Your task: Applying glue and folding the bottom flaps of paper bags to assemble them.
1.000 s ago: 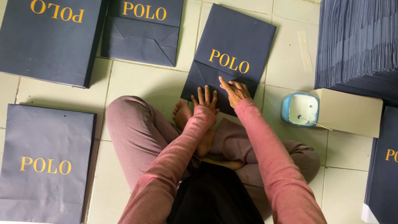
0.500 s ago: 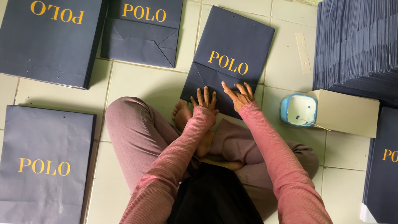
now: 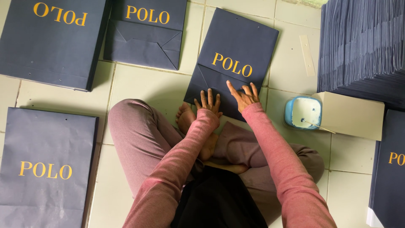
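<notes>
I see my left hand (image 3: 209, 101) spread flat, fingers fanned wide, palm pressing the folded bottom flap of the dark blue paper bag (image 3: 236, 59) that lies flat on the tiled floor (image 3: 143, 84) at twelve o'clock from my crossed legs. It grips nothing; it only bears down. My right hand (image 3: 244, 95) sits just beside it at three o'clock, also released and open, the index finger stretched toward eleven o'clock along the flap's crease, the other fingers splayed on the paper. The bag carries gold lettering above my hands.

At three o'clock from the hands stands a small blue tub (image 3: 303, 112) of white paste with a thin stick in it, touching a pale cardboard box (image 3: 352, 116). A tall stack of dark bags (image 3: 363, 46) rises at two o'clock.
</notes>
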